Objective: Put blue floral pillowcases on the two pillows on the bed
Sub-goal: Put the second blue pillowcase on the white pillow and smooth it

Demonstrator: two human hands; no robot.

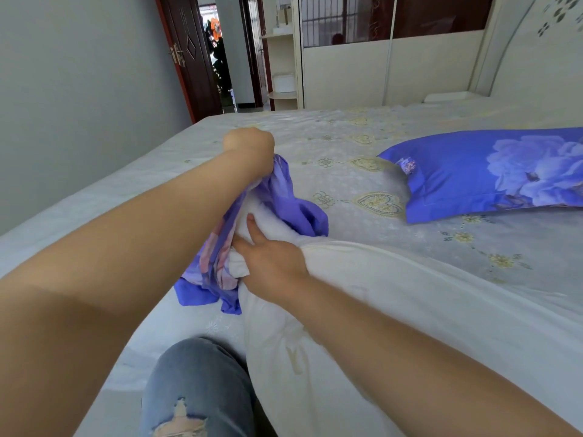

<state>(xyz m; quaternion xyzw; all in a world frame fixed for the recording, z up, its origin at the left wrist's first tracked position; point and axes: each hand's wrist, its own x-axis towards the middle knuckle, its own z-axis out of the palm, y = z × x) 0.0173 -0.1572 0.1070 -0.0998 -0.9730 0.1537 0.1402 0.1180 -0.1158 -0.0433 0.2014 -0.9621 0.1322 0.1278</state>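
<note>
Blue pillowcase [277,197] is bunching in our left hand [249,146], just beyond the bare pillow [378,310] corner our right hand [271,263] fingers are pinching.

Home bedroom: bed [315,137], wardrobe [378,74].

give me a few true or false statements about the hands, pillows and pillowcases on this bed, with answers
1. One pillow on the bed already wears a blue floral pillowcase. True.
2. The left hand lies flat and empty on the bed. False: it grips the bunched blue pillowcase in a fist.
3. The right hand holds the end of the bare white pillow. True.
4. The white pillow is fully inside its pillowcase. False: most of it is still uncovered, with the case gathered at one end.
5. The finished pillow lies between the two hands. False: it lies apart, farther up the bed on the person's right.
</note>
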